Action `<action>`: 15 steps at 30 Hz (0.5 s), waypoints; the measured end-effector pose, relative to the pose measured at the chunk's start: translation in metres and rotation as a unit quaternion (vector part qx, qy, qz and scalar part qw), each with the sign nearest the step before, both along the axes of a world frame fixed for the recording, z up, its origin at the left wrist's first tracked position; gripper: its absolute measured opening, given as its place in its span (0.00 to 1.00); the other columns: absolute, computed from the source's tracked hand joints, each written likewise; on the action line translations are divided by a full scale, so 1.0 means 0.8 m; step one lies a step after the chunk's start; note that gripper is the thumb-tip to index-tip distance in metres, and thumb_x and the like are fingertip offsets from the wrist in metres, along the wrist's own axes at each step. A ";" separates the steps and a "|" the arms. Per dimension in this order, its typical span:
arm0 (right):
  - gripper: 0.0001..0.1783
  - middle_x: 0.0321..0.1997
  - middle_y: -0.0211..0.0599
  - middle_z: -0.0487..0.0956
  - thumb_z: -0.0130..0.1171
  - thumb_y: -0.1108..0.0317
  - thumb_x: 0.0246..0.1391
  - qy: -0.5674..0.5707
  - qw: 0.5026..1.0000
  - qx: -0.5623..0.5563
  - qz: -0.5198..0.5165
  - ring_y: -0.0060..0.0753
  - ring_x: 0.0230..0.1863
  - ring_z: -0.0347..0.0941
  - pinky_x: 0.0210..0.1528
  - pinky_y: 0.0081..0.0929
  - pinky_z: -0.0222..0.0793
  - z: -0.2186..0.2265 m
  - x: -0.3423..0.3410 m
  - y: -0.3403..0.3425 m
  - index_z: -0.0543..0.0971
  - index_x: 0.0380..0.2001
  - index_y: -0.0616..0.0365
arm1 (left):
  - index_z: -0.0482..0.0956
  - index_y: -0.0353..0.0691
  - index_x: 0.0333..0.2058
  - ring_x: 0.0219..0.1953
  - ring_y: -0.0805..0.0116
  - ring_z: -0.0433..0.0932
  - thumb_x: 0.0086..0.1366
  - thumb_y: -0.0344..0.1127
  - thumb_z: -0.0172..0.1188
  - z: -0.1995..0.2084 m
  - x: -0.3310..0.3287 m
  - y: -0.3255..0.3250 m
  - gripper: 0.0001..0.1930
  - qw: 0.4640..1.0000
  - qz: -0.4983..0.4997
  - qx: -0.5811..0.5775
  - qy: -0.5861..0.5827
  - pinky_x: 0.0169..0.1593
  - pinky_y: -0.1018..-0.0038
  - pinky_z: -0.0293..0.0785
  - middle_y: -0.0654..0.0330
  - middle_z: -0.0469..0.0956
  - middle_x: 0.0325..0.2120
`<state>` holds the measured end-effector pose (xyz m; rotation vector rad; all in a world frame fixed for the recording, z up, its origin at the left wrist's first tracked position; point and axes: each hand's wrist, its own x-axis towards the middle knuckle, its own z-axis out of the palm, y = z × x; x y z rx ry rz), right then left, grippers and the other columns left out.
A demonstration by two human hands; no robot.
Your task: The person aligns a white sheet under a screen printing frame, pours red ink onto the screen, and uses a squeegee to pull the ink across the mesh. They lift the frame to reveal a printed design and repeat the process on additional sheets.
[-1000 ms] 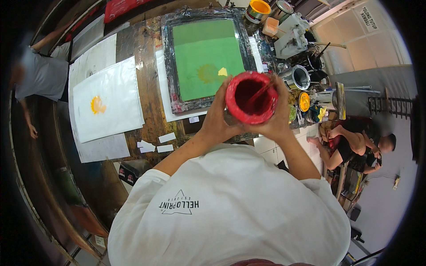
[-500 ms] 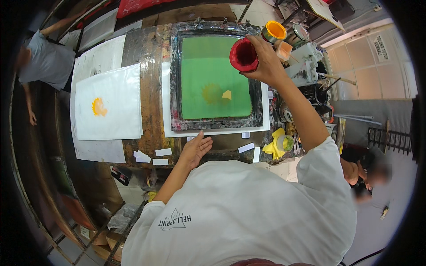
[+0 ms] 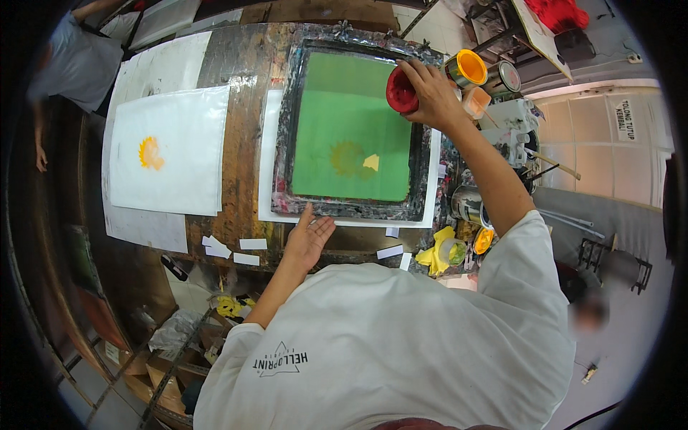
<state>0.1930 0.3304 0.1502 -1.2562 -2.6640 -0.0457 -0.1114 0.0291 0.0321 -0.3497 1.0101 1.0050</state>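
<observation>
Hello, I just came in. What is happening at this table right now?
A person in a white shirt stands at a paint-stained table. The right hand holds a red paint pot tilted over the upper right corner of a green printing screen. The left hand rests flat on the table at the frame's near edge. To the left lies a white sheet with a yellow print. An open yellow paint can stands just right of the screen.

Your right hand (image 3: 430,93) grips a red paint tub (image 3: 401,90) over the green printing screen (image 3: 351,136) in its dark frame. Just right of it stand a yellow-filled can (image 3: 467,67) and a lidded tin (image 3: 503,77). A white rectangular sign (image 3: 626,120) hangs on the far-right wall.
</observation>
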 end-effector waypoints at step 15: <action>0.65 0.58 0.43 0.74 0.81 0.62 0.27 -0.105 0.991 -0.083 0.002 0.57 0.55 0.76 0.57 0.51 0.76 -0.002 -0.012 0.028 0.62 0.74 0.48 | 0.40 0.13 0.69 0.67 0.33 0.67 0.66 0.60 0.72 0.017 -0.005 0.014 0.62 0.999 0.005 -0.051 -0.013 0.71 0.46 0.70 0.24 0.60 0.62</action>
